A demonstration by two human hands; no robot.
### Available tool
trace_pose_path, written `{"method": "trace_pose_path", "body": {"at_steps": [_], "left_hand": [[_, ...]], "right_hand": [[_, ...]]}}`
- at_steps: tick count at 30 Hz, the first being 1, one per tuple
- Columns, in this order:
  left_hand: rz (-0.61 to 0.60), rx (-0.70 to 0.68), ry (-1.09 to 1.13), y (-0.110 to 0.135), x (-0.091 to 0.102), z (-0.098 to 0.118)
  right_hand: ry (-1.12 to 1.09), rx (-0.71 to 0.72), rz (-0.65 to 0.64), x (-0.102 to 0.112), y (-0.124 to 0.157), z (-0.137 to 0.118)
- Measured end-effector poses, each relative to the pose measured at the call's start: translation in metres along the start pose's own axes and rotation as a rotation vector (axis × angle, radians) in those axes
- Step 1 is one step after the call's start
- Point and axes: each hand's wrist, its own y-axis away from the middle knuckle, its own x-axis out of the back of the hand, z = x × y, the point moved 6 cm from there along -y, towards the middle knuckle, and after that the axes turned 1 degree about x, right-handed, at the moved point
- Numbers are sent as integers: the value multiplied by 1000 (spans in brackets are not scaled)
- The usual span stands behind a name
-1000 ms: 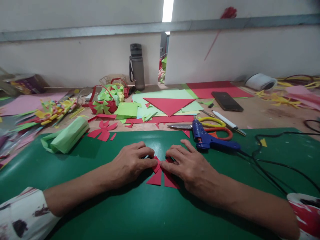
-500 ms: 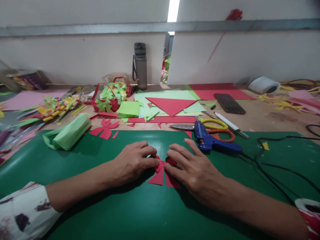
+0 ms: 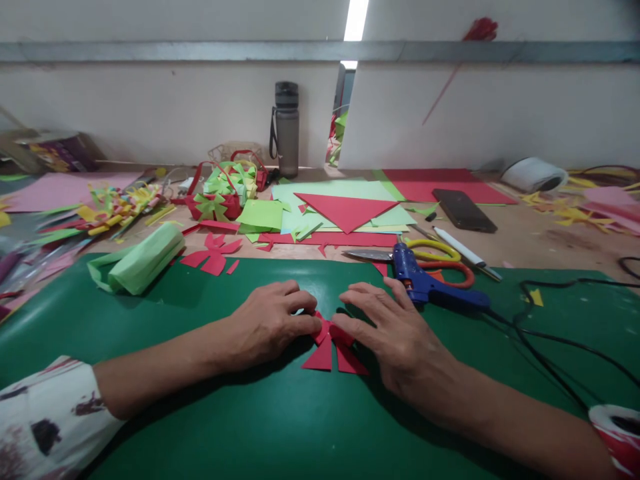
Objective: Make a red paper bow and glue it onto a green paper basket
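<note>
Head view: green mat (image 3: pixel 225 420) spread over the near part of a brown table (image 3: pixel 540 230), its surface glossy, light pooling at left. Red paper bow (image 3: pixel 328 333) lies on the mat, near middle, between the hands. Left hand (image 3: pixel 273 321) half curled, fingertips pinching the bow's left loop; right hand (image 3: pixel 395 340) loosely spread, fingertips at the right loop, grip cannot be told. Blue glue gun (image 3: pixel 425 283) on the mat's far right edge, against scissors (image 3: pixel 370 255). Far table strewn with coloured paper; dark bottle (image 3: pixel 287 130) upright by the pale wall (image 3: pixel 165 113). Metal rail (image 3: pixel 200 51) runs across that wall; bright slit (image 3: pixel 357 20) between panels.
</note>
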Motion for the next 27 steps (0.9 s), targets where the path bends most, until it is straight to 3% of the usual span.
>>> {"method": "trace_pose_path", "body": {"at_steps": [7, 20, 27], "left_hand": [[-12, 2, -25, 0, 0, 0], [-47, 5, -32, 0, -2, 0], [71, 59, 151, 3, 5, -4]], "right_hand": [[49, 43, -92, -8, -4, -5], [109, 53, -48, -4, -5, -6], [86, 48, -28, -3, -5, -6]]}}
